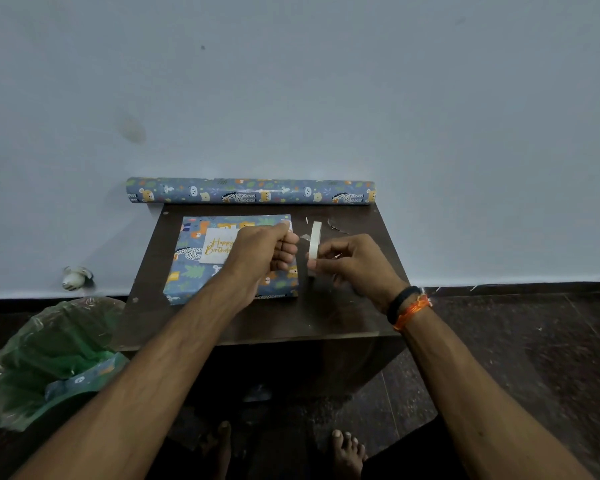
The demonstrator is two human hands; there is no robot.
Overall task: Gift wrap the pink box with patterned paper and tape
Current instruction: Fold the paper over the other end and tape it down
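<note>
nearest the observer: bare feet [347,452] on the dark floor, and to the left a bin lined with a green bag [49,358] holding an offcut of the patterned paper.

both forearms reach out over the dark worktop [274,320]. the right hand [357,265], a black band and orange thread at its wrist, has its fingers curled round the tape roll [314,245], held on edge above the worktop just right of the box. the left hand [267,251] is bunched, thumb and fingers pinched together close beside the roll — judged to be drawing off the free end of tape, though the strip itself is too faint to confirm.

the box [201,268] lies flat on the left part of the worktop, fully covered in patterned paper; no pink shows. a "happy birthday" card [217,249] sits on its top face, partly hidden by the left hand.

progress, as judged: wrapping essentially complete — what remains looks like a last piece of tape, perhaps for the card or a loose flap. which one cannot be told.

small scraps [336,227] lie on the worktop beyond the hands. farthest, the paper roll [250,190] rests against the wall along the worktop's rear edge.
</note>
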